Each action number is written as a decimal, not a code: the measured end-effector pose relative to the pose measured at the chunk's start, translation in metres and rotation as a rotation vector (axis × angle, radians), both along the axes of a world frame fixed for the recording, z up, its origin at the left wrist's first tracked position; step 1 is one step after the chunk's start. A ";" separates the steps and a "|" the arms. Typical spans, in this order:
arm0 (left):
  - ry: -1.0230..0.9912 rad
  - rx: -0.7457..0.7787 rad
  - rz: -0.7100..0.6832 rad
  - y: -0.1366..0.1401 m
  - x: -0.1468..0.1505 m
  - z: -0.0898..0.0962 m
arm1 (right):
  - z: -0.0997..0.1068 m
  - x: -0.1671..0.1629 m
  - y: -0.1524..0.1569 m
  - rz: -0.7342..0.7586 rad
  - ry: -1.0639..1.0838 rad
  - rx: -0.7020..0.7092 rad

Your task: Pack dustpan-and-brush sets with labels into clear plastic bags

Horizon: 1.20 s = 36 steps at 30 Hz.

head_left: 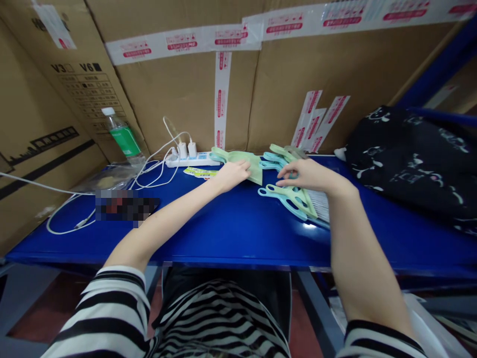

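My left hand (235,175) is closed on a light green dustpan (255,170), which lies at the back of the blue table near the power strip. Part of the dustpan is hidden under the hand. To the right, my right hand (307,174) hovers over a group of small green and blue brushes and dustpans, its bent fingers apart. Just below it lies a green hand brush (311,203) with pale bristles, on top of a blue dustpan (288,205). Behind the fingers are more blue handles (272,161), partly covered.
A white power strip (194,159) with chargers and cables stands against the cardboard (179,89). On the left are a bottle with a green label (125,139), a plastic bag (108,179) and a blurred dark object (126,208). A black patterned bag (410,164) rests at right.
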<state>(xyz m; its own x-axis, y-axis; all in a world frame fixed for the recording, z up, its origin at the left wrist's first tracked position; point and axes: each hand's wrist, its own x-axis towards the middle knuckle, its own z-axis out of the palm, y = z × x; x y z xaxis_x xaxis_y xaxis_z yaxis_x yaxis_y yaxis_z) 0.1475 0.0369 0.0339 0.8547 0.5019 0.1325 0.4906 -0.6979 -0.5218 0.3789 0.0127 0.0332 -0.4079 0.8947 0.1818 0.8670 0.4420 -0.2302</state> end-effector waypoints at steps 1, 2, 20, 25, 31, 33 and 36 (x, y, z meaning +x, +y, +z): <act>0.000 0.013 0.004 -0.003 -0.004 0.000 | -0.001 0.000 0.000 0.030 0.005 -0.029; 0.006 0.018 0.006 -0.006 -0.009 0.000 | -0.001 0.000 -0.001 0.049 0.000 -0.055; -0.016 0.072 -0.264 -0.080 -0.094 -0.037 | 0.008 -0.036 -0.015 0.063 -0.033 -0.009; -0.013 0.063 -0.284 -0.088 -0.088 -0.043 | 0.003 -0.060 -0.020 0.220 0.078 0.148; -0.119 0.093 -0.382 -0.094 -0.082 -0.052 | -0.011 -0.097 -0.024 0.353 0.183 0.155; -0.167 0.082 -0.440 -0.097 -0.080 -0.054 | -0.016 -0.107 -0.025 0.379 0.221 0.155; -0.233 0.048 -0.538 -0.099 -0.080 -0.053 | -0.024 -0.121 -0.027 0.401 0.258 0.164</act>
<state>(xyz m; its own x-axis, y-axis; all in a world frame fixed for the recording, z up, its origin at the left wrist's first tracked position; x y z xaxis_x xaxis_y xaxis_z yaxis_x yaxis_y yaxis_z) 0.0674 -0.0622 -0.0192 0.9333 -0.0059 0.3589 0.1791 -0.8590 -0.4797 0.2576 -0.0145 0.0093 -0.6368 0.6282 0.4470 0.5455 0.7768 -0.3147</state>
